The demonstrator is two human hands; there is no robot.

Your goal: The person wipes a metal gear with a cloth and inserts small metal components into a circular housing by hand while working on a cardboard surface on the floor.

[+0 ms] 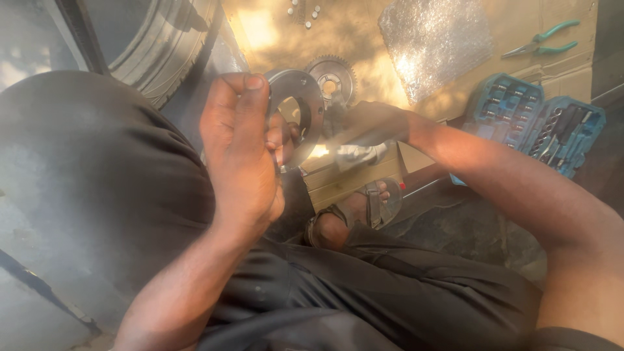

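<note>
Fingers (pixel 250 97) of the left hand (pixel 240 149) curl tight around the rim of one grey metal disc (pixel 300 104), thumb laid along its near face, so the disc stands on edge just above the middle of the view, its round centre hole and small bolt holes facing the camera. From three o'clock the right hand (pixel 370 123) comes in and touches the disc's far edge, pressing a white rag (pixel 361 155) there; whether its fingers are bunched or spread cannot be told, since they lie in shade behind the rag. Going by size around this: one car tyre (pixel 162 45) fills the eleven o'clock corner, its tread ribs showing. One sheet of brown cardboard (pixel 364 39) lies from twelve to two o'clock as the working surface. On it, at one o'clock, rests one piece of clear bubble wrap (pixel 432 42), shining in the sun. At three o'clock sits one blue socket case (pixel 539 123), lid thrown open, its two halves lined with sockets and bits. Below the disc, at about five o'clock from it, one foot in a sandal (pixel 364 208) rests on the cardboard's edge. Just beyond the disc, at twelve o'clock, lies one toothed gear (pixel 331 79), flat on the cardboard. One pair of green-handled pliers (pixel 543 40) lies at two o'clock near the corner. Smallest, about five little bolts (pixel 304 12) are scattered at the top edge.
</note>
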